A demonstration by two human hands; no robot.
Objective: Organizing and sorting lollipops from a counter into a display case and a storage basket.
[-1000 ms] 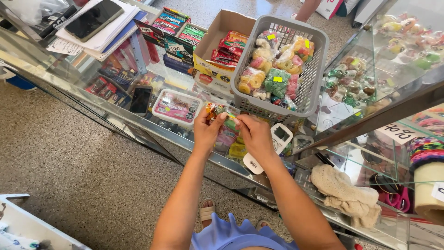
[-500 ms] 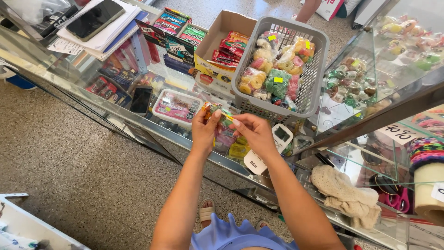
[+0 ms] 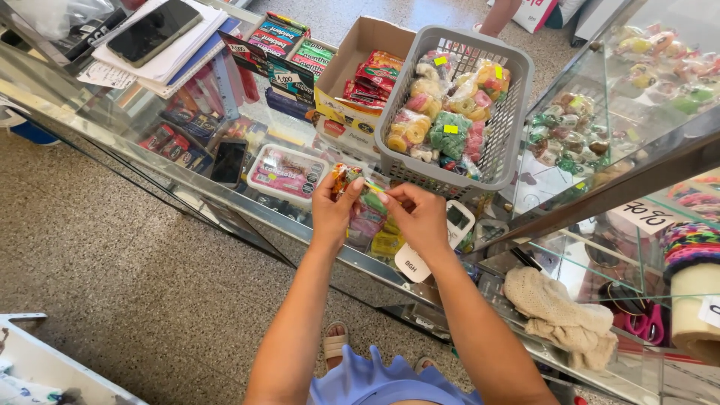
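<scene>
A: Well, start wide: the glass worktop (image 3: 187,176) has barely shifted in view over the last second, and the grey basket (image 3: 510,112) full of bagged sweets sits where it did, beside the open cardboard box (image 3: 352,64).

B: So what did change?

A: Small stuff. Both hands have crept a little up and forward over the glass, toward the basket's near wall. The little bag of sweets (image 3: 346,177) has travelled with them.

B: And I'd judge that means the bag is being fiddled with, not put down.

A: Agreed, it's off the glass, held above the worktop just in front of the basket, near the pink-lidded tray (image 3: 289,172).

B: Poses?

A: Both forearms reach forward and converge. The left hand (image 3: 335,214) has its fingers curled up around the bag's left end, grip clamped on it. The right hand (image 3: 420,219) comes in from the other side, thumb and forefinger pinched on the bag's green end.

B: Anything underneath?

A: A white handset (image 3: 457,223) lies on the glass just beside the right hand, not touched.
</scene>
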